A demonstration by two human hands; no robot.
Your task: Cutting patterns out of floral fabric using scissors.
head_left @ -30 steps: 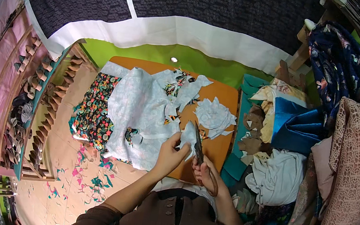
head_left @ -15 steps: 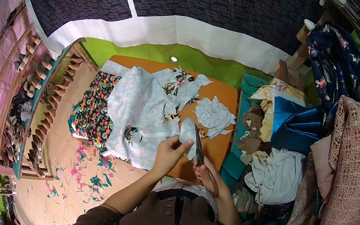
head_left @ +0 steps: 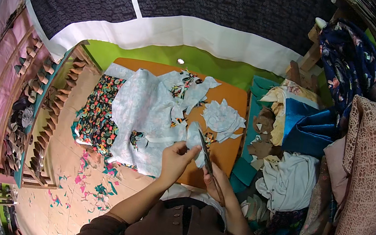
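Between the fingers and thumb of my left hand (head_left: 174, 163) is a small pale blue cloth piece (head_left: 193, 135). My right hand (head_left: 216, 181) is wrapped round a pair of dark scissors (head_left: 205, 155), their blades pointing away from me along the right edge of that piece. Both hands are above the near edge of an orange-brown table (head_left: 223, 160). Just beyond them lies a large pale blue cloth (head_left: 139, 106) with jagged cut edges. To the right of it rests a pile of pale, pointed cut pieces (head_left: 222, 118). A dark, colourful patterned fabric (head_left: 102, 112) shows at the left.
Coloured scraps (head_left: 102, 194) litter the floor at the lower left. A rack of wooden shoe lasts (head_left: 48, 122) stands left of the table. Close on the right are a teal surface (head_left: 244, 171), brown cut pieces (head_left: 260, 144), shiny blue fabric (head_left: 309, 127) and crumpled white cloth (head_left: 289, 182).
The scissors have turned in my right hand, so the handle loop shows less and the blades sit slightly lower along the cloth piece. My left hand keeps its hold, barely shifted.
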